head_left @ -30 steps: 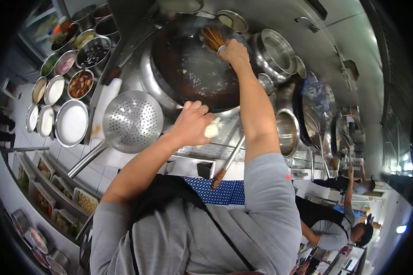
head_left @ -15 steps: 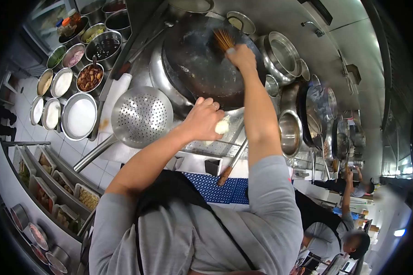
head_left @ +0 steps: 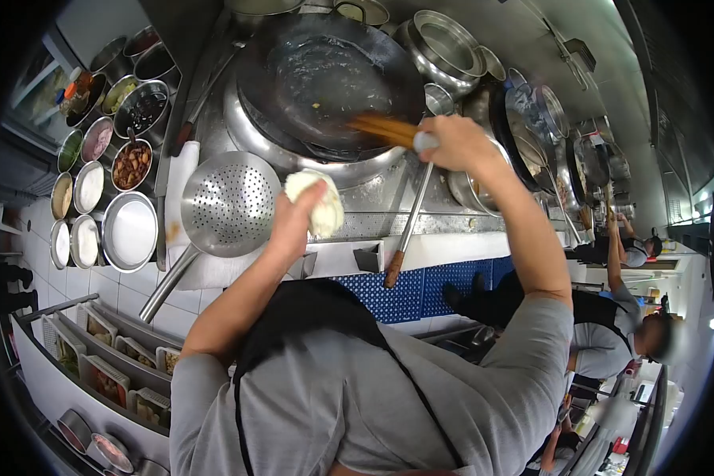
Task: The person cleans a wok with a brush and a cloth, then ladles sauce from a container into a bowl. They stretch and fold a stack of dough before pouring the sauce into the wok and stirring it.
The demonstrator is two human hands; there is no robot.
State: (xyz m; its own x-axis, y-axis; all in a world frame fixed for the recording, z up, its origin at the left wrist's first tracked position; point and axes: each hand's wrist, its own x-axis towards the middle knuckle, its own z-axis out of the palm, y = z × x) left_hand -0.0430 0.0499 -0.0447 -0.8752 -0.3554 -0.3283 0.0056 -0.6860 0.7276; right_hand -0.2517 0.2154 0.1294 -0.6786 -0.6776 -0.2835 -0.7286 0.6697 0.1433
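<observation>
**Scrubbing the wok: brush low, cloth ready**

The right hand (head_left: pixel 460 143) is closed around a bamboo brush (head_left: pixel 382 129), its bristles lying over the near rim of the dark wok (head_left: pixel 325 75). The left hand (head_left: pixel 293 218) clutches a white cloth (head_left: pixel 316 202) just below that rim, beside the perforated skimmer (head_left: pixel 228 202). Best to sweep the bristles in firm circles against the wok's wall, with the cloth held clear of the hot metal.

Both arms reach forward from grey short sleeves, forearms bare. The left hand (head_left: pixel 297 214) is raised at mid-reach with its fingers closed in a grasp, wrist bent slightly back. The right arm stretches further out and to the right, elbow nearly straight, and the right hand (head_left: pixel 456 143) is clenched in a fist-like grip, knuckles up.
</observation>
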